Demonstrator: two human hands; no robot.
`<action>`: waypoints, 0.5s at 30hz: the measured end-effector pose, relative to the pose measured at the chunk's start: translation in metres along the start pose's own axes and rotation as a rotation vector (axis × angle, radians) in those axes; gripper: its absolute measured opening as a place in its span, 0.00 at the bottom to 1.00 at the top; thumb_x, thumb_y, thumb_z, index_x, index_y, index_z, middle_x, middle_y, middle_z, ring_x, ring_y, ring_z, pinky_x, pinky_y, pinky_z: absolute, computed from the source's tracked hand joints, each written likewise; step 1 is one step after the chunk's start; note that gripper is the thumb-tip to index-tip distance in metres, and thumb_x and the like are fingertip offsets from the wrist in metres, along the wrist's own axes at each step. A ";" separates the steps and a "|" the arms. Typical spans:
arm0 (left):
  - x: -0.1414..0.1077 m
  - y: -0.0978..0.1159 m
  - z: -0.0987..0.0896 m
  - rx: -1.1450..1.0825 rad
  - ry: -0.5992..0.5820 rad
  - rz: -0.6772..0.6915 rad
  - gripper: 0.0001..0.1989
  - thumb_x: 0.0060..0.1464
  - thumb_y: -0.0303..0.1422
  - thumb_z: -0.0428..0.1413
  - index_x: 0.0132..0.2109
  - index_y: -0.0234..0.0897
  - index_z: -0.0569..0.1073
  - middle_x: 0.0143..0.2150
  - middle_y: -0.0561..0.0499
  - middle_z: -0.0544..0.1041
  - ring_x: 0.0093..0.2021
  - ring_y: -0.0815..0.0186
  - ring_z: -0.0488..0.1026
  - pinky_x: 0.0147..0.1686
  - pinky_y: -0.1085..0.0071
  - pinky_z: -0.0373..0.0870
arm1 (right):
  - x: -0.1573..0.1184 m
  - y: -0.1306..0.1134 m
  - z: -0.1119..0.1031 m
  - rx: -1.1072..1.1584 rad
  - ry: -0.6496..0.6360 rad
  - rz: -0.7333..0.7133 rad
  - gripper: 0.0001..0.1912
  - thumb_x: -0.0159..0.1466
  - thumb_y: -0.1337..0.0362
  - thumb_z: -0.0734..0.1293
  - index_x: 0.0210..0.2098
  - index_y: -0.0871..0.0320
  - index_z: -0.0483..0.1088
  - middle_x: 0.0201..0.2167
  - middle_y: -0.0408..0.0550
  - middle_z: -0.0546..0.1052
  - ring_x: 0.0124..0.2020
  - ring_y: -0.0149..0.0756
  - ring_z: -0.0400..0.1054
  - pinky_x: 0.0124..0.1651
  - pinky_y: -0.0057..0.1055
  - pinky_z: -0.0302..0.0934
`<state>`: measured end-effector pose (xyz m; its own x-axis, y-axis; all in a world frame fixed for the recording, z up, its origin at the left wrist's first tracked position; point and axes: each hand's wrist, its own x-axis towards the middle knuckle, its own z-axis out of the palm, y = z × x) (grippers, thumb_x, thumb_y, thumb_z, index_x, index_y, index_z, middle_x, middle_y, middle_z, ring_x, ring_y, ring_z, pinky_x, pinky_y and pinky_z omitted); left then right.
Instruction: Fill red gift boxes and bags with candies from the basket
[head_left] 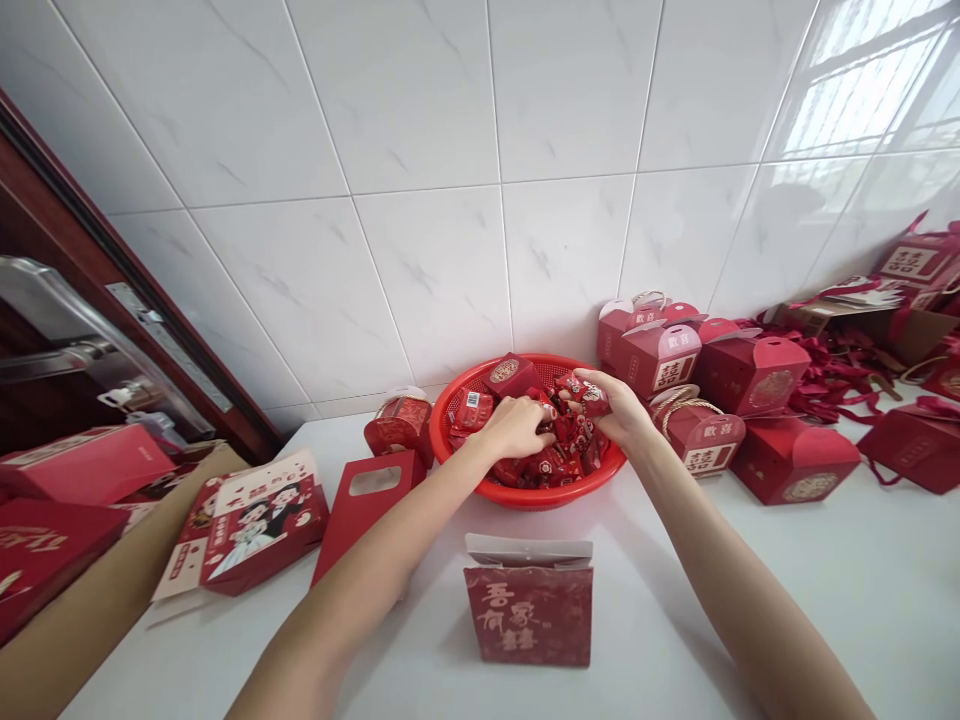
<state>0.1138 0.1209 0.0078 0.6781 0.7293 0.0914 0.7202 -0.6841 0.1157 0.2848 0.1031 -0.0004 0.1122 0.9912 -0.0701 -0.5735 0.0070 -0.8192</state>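
Observation:
A red plastic basket (529,497) on the white table holds a heap of red-wrapped candies (540,465). My left hand (516,428) reaches into the heap from the left, fingers curled around a small wrapped candy at its fingertips. On the basket's right side, my right hand (619,405) is closed on red-wrapped candies (591,396), lifted just above the others. A dark red box (511,375) lies at the back of the basket. Between my forearms, a red paper gift box (529,615) with pale lettering stands upright, its top flaps open.
Several closed red gift boxes (772,375) and ribbons (840,365) crowd the right. On the left are a flat red box (375,490), a box with a cartoon couple (262,520), and another person's forearm (97,610). A tiled wall (427,270) rises behind.

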 end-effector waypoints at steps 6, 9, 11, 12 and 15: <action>0.001 -0.021 0.002 -0.375 0.303 -0.227 0.10 0.55 0.39 0.60 0.31 0.38 0.75 0.30 0.52 0.78 0.31 0.63 0.73 0.32 0.69 0.62 | 0.000 0.002 -0.003 -0.049 -0.025 -0.028 0.08 0.53 0.75 0.73 0.30 0.59 0.73 0.25 0.46 0.79 0.26 0.36 0.77 0.25 0.25 0.70; 0.001 -0.025 0.002 -0.466 0.406 -0.254 0.13 0.55 0.39 0.59 0.27 0.37 0.72 0.26 0.55 0.74 0.28 0.66 0.68 0.30 0.70 0.59 | 0.000 0.003 -0.003 -0.066 -0.009 -0.028 0.07 0.53 0.75 0.72 0.30 0.59 0.73 0.25 0.47 0.79 0.26 0.36 0.77 0.23 0.24 0.68; 0.000 -0.024 0.001 -0.507 0.436 -0.255 0.12 0.56 0.39 0.57 0.28 0.37 0.72 0.27 0.55 0.74 0.28 0.67 0.67 0.31 0.70 0.59 | 0.000 0.003 -0.002 -0.070 -0.012 -0.031 0.08 0.52 0.74 0.73 0.30 0.59 0.73 0.24 0.46 0.79 0.26 0.36 0.77 0.23 0.24 0.67; -0.001 -0.023 0.000 -0.527 0.444 -0.250 0.12 0.57 0.39 0.57 0.29 0.37 0.73 0.28 0.55 0.74 0.29 0.67 0.67 0.31 0.70 0.59 | 0.000 0.003 -0.002 -0.071 -0.020 -0.034 0.09 0.51 0.74 0.73 0.30 0.58 0.73 0.24 0.45 0.79 0.26 0.36 0.77 0.23 0.24 0.67; -0.002 -0.021 -0.001 -0.605 0.437 -0.195 0.13 0.58 0.40 0.54 0.32 0.37 0.75 0.30 0.54 0.75 0.30 0.66 0.68 0.32 0.70 0.61 | 0.000 0.003 -0.003 -0.064 -0.041 -0.053 0.12 0.49 0.73 0.76 0.30 0.58 0.73 0.26 0.45 0.80 0.27 0.35 0.76 0.25 0.24 0.68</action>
<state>0.0970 0.1334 0.0065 0.3366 0.8610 0.3813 0.5298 -0.5079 0.6792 0.2852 0.1027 -0.0046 0.1070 0.9943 -0.0035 -0.5145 0.0523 -0.8559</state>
